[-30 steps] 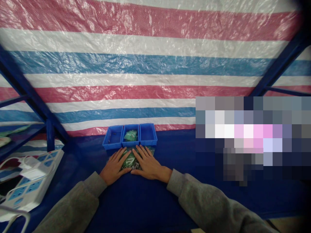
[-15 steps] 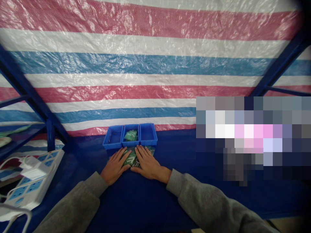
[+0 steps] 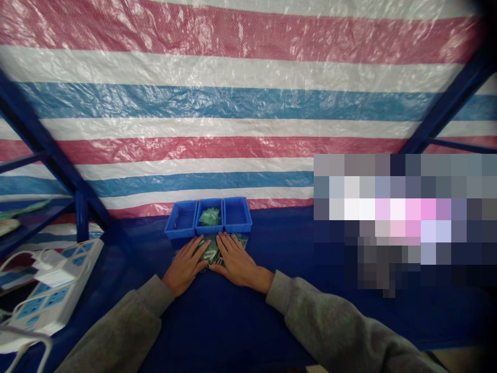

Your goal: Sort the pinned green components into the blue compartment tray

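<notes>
My left hand (image 3: 187, 265) lies flat with fingers stretched out, over the left side of a pile of small green-tinted plastic packets (image 3: 210, 252). Over the pile's right side rests my right hand (image 3: 236, 261), its fingers also extended. Thin metal pieces show among the packets between my thumbs; their exact kind is too small to tell. Much of the pile is hidden under both palms. Just beyond my fingertips stand three blue bins in a row. The middle bin (image 3: 199, 228) holds green packets, and the left bin (image 3: 180, 234) has a few tiny pieces in it. No contents show in the right bin (image 3: 237, 228).
A white power strip (image 3: 58, 305) with plugs and cables lies at the left on the blue tabletop (image 3: 217, 326). Striped plastic sheeting (image 3: 248, 103) hangs behind, between blue metal frame bars (image 3: 50, 150). The right side is pixelated.
My left hand has shifted very slightly to the right at the pile. My right hand and the bins look almost the same.
</notes>
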Tool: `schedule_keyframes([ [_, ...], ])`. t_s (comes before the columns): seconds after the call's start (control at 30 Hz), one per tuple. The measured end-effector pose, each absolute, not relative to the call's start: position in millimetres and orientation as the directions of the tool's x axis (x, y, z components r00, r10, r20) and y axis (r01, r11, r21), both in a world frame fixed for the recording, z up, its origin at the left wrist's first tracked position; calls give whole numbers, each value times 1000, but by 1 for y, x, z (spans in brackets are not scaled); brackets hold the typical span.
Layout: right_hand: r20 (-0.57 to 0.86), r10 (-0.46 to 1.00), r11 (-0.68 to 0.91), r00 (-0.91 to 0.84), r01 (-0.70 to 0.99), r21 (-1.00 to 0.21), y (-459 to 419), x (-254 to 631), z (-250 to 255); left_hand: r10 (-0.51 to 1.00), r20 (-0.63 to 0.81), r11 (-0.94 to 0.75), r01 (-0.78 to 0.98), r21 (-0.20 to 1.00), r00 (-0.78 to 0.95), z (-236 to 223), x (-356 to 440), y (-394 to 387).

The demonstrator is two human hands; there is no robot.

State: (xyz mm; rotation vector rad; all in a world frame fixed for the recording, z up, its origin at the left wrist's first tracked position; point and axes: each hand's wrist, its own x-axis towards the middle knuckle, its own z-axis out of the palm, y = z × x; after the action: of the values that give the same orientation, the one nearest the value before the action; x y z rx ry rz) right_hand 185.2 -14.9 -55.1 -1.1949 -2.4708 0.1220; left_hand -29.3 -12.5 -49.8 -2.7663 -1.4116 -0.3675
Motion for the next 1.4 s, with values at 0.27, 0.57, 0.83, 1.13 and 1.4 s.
schedule_keyframes([
  [0.27, 310, 778, 622, -547, 741, -253, -15, 184, -56, 793, 233, -596, 796, 103, 563, -50, -29, -12],
  [0.57, 306, 788, 610, -534, 745, -270, -15, 184, -55, 788, 255, -603, 786, 138, 560, -50, -29, -11],
  [0.83, 321, 792, 607, -520, 730, -315, -19, 186, -47, 795, 258, -596, 785, 165, 549, -49, -31, -12],
  [1.13, 322, 794, 604, -515, 727, -327, -18, 187, -49, 789, 281, -602, 778, 180, 546, -49, -32, -13],
  [1.4, 324, 801, 596, -503, 718, -359, -18, 188, -49, 799, 274, -593, 778, 210, 535, -45, -31, -14],
])
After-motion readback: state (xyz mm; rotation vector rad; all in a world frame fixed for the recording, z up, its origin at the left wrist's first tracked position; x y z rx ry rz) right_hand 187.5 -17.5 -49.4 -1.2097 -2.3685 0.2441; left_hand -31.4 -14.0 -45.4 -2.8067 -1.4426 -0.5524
